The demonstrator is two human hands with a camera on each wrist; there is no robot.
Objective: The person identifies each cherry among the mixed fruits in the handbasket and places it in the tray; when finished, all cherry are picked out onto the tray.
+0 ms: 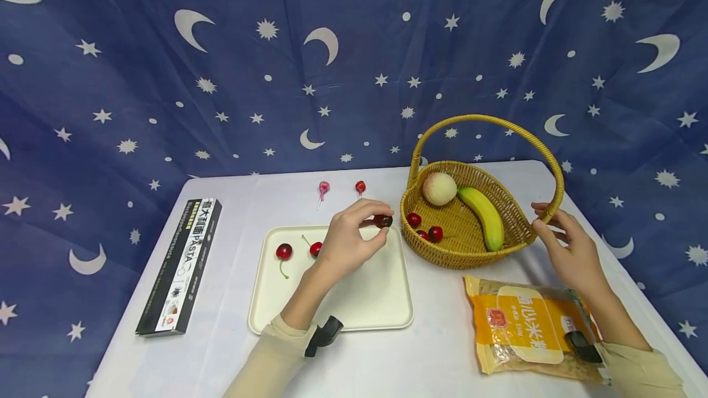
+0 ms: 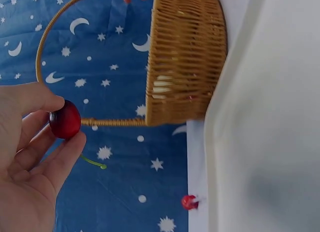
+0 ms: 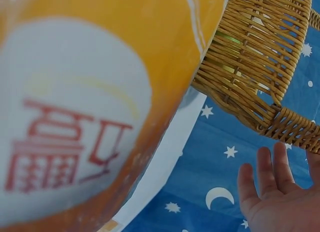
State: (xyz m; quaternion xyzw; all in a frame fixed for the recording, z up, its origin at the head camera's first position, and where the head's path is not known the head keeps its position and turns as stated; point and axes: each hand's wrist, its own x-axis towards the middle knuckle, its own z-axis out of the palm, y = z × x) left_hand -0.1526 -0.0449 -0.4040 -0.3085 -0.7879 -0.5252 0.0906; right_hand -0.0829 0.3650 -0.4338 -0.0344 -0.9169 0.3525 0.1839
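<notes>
Currently, the left hand (image 1: 351, 238) pinches a cherry (image 1: 383, 221) just left of the basket (image 1: 442, 260).
The cherry, between thumb and fingertips, is raised near the far right corner of the tray (image 1: 332, 328); this pinch probably suits a small fruit. Farther right, the right hand (image 1: 572, 257) holds the basket's handle (image 1: 487, 118), perhaps for steadying it, well apart from the cherry.

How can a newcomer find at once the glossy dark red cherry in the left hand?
Start from the flat cream rectangular tray, left of the brown woven basket. Over this tray, the bare left hand pinches the cherry near the far right corner. The other red cherries rest in the tray and basket; only this one is held up.
</notes>
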